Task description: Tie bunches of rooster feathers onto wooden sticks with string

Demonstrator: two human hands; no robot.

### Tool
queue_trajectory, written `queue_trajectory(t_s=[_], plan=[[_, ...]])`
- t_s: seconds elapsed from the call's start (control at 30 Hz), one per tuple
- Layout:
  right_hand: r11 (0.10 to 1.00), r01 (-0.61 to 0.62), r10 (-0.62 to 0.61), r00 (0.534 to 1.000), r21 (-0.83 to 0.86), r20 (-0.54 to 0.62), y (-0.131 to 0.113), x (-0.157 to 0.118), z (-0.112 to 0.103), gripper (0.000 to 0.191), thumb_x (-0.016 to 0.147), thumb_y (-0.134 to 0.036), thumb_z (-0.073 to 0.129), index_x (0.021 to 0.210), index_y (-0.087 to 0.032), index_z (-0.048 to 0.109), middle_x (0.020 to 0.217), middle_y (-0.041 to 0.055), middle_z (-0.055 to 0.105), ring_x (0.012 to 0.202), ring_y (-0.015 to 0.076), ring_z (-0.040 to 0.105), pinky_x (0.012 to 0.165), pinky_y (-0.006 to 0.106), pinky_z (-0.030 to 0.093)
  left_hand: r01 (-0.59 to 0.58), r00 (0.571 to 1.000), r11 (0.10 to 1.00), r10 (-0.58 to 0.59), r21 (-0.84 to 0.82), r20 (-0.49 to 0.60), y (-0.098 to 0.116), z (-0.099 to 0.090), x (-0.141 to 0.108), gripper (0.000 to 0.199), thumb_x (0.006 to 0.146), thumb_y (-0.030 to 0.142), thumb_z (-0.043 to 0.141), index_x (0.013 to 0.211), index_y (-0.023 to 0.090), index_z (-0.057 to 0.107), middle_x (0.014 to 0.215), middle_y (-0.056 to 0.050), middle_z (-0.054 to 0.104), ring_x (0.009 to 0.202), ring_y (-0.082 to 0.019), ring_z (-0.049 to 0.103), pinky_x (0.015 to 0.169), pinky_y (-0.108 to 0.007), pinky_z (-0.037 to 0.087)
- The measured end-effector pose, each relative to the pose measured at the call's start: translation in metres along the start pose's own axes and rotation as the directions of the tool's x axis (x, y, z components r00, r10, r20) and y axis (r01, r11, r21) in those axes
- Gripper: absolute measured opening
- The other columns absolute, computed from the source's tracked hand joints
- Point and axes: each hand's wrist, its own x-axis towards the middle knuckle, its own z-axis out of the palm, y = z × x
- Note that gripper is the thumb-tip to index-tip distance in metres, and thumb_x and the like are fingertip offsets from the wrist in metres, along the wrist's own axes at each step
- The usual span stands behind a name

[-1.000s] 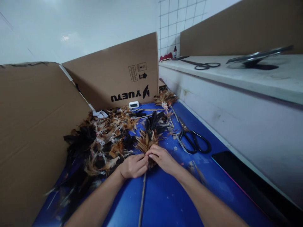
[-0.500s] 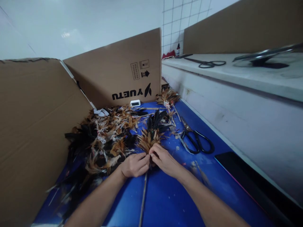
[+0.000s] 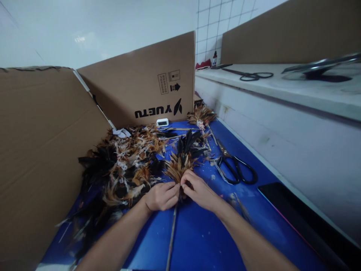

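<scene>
A feather duster [image 3: 180, 165] with brown and black feathers lies on the blue table surface, its thin stick [image 3: 171, 237] pointing towards me. My left hand [image 3: 163, 196] is closed round it where the feathers meet the stick. At that same spot, the thumb and forefinger of my right hand [image 3: 199, 190] are pinched together against the feather bases. Whatever fine piece may sit between those fingertips is too small to make out. Left of my hands spreads a loose pile of brown, white and black feathers [image 3: 132, 162].
Black-handled scissors [image 3: 237, 169] lie to the right, with a dark phone-like slab [image 3: 299, 218] nearer me. Cardboard panels [image 3: 141, 82] stand at the back and left. A small white digital display [image 3: 162, 122] sits by the back panel. A second feather bundle [image 3: 201, 114] lies behind.
The view has shifted slightly, so the surroundings sit a little further right. Both hands stay at the feather bases; the right fingertips have moved only a little.
</scene>
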Motion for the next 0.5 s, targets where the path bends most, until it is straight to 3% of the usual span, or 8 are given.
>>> queue_trajectory(t_s=[0.13,0.5], plan=[[0.998,-0.014,0.011,0.999,0.064,0.047,0.0002,-0.0002,0.0011,0.016,0.077,-0.008,0.044,0.085,-0.020,0.052,0.085,-0.0004,0.048,0.072,0.0101,0.049,0.067,0.023,0.040,-0.002,1.000,1.000,0.002,-0.016,0.004,0.0005,-0.0016,0.0028,0.013,0.080,0.014,0.050,0.084,0.008,0.060,0.092,-0.010,0.066,0.085,-0.022,0.062,0.063,-0.029,0.055],[0.992,-0.092,0.093,0.996,0.084,-0.010,0.0021,0.0017,-0.0005,0.011,0.077,-0.011,0.045,0.074,-0.019,0.050,0.074,-0.0021,0.051,0.069,0.0110,0.050,0.064,0.023,0.039,0.008,1.000,1.000,-0.008,-0.001,-0.005,0.0015,0.0006,-0.0010,0.013,0.081,0.016,0.049,0.082,0.010,0.061,0.097,-0.010,0.065,0.087,-0.021,0.061,0.063,-0.029,0.054]])
